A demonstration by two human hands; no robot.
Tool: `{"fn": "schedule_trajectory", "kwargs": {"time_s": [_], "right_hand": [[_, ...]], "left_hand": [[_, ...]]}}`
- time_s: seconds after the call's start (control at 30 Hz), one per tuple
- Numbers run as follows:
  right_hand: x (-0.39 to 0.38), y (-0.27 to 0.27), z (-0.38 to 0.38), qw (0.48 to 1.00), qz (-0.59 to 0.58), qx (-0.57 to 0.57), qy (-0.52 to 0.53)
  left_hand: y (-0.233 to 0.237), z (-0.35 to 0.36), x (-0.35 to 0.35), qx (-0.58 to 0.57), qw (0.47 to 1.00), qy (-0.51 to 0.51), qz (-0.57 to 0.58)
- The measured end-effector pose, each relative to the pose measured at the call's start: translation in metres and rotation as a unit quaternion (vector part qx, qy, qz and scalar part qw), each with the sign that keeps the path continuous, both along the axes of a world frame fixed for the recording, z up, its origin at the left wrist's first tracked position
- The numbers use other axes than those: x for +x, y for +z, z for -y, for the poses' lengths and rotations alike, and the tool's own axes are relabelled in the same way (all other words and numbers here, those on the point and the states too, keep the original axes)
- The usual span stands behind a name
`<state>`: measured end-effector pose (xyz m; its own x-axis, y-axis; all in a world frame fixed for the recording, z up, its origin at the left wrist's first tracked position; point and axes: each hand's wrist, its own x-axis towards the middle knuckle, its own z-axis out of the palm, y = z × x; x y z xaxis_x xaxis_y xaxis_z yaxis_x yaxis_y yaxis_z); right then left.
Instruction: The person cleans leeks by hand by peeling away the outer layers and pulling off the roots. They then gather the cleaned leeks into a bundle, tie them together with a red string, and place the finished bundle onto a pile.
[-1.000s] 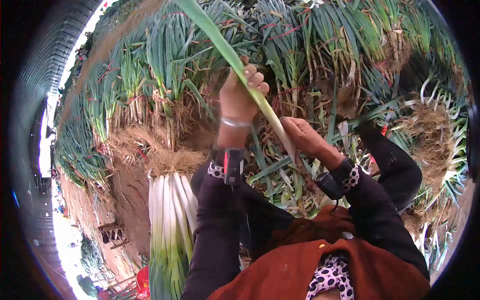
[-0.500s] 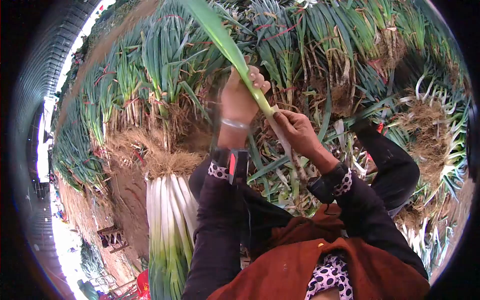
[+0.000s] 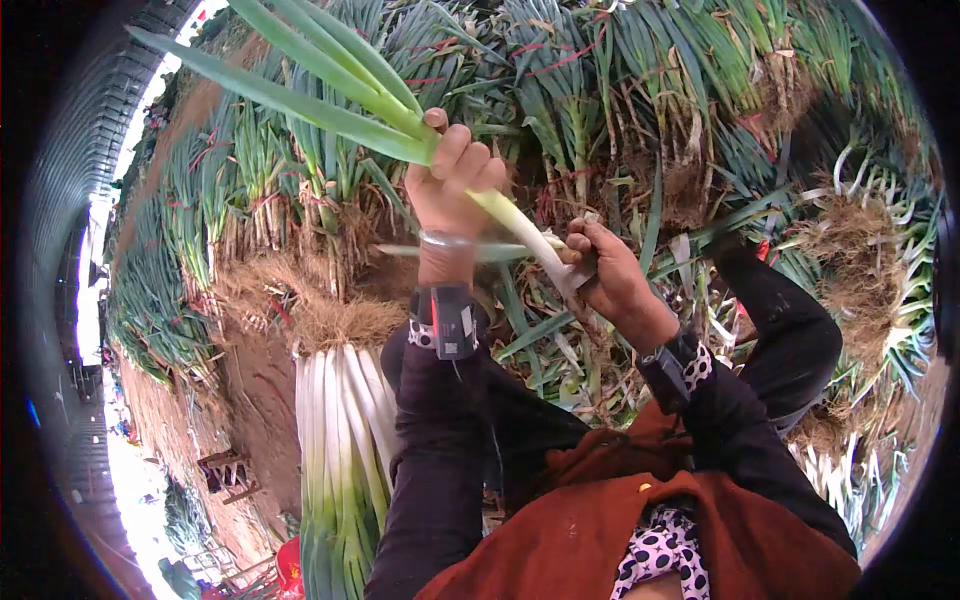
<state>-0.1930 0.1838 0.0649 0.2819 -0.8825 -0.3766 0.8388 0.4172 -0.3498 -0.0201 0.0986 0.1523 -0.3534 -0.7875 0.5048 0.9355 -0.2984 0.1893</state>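
Observation:
A large green onion (image 3: 517, 224) slants across the middle, its green leaves spreading to the upper left and its white stalk pointing down right. My left hand (image 3: 455, 180) is closed around it where the leaves meet the stalk. My right hand (image 3: 612, 272) pinches an outer leaf layer beside the lower white stalk. A blurred pale green strip of leaf (image 3: 470, 250) stretches left from near those fingers. The stalk's root end is partly hidden by the right hand and the litter behind. Left of my lap lies a bundle of clean white-stalked green onions (image 3: 335, 440).
Tied bundles of untrimmed green onions (image 3: 575, 100) line the far side. More onions with bushy roots (image 3: 850, 255) lie at the right. Peeled leaf scraps (image 3: 545, 350) cover the ground before my knees. Bare soil (image 3: 255, 400) shows at the left.
My left hand has moved left and slightly down, and the onion's leaves have swung left and fanned out. My right hand has shifted slightly right and down; a loose leaf strip now shows beside it.

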Motion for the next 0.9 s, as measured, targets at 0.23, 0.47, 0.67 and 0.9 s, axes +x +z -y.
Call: {"fn": "schedule_trajectory", "kwargs": {"time_s": [0.23,0.47,0.67,0.9], "right_hand": [[-0.059,0.034,-0.053,0.754,-0.568,-0.259,0.204],[-0.192,0.038,-0.148,0.554,-0.684,-0.124,0.458],[-0.103,0.090,-0.079,0.539,-0.740,-0.363,0.174],[0.029,0.090,-0.018,0.547,-0.737,-0.365,0.157]], "left_hand": [[-0.020,0.031,0.070,0.132,0.980,0.135,0.063],[-0.036,0.045,0.116,0.168,0.971,0.165,-0.042],[-0.004,0.021,0.050,0.080,0.993,0.085,-0.015],[-0.003,0.007,0.015,0.122,0.975,0.132,0.129]]}}
